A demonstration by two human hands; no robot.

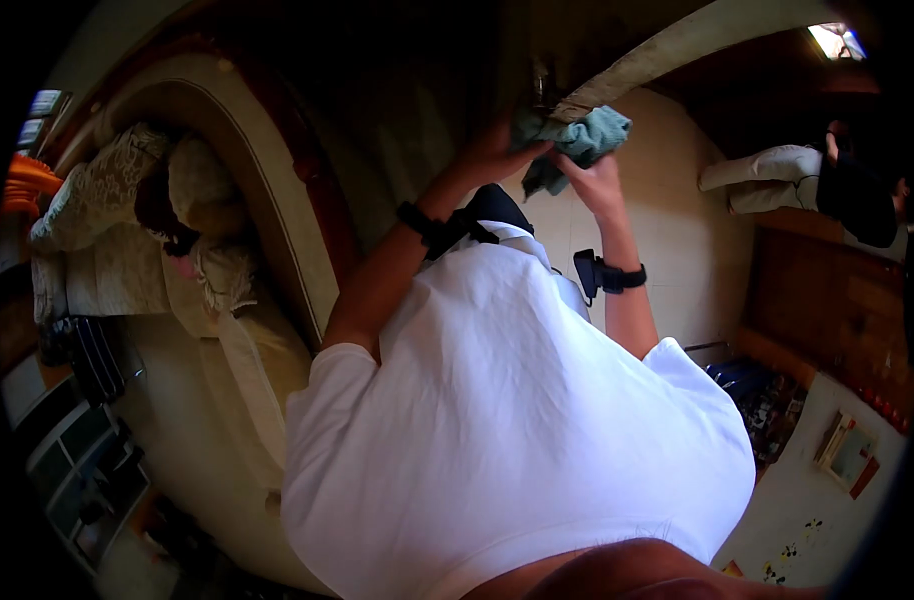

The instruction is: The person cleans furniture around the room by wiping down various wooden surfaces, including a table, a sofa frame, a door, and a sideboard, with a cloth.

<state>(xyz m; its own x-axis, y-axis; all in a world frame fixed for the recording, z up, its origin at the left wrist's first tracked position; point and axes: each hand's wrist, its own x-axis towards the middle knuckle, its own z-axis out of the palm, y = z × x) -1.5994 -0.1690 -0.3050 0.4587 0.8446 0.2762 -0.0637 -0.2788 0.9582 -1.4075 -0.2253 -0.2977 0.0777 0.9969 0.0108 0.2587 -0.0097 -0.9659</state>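
Observation:
A grey-green cloth [597, 133] is bunched between my two hands, at the lower end of a long pale edge [677, 50]. My right hand [595, 182] is closed on the cloth from below, its fingers partly hidden in the folds. On the other side, my left hand [499, 150] reaches in and is closed against the cloth's left part; deep shadow hides most of its fingers. A small metal fitting [542, 80], perhaps a handle, is just above the cloth. Black straps with small devices circle both my wrists.
To the left is a sofa [127, 265] with patterned cushions and a dark red wooden frame. Another person [807, 180] in light trousers and a dark top is at the right. Pale floor tiles [677, 220] lie between us. A framed picture [847, 452] hangs at lower right.

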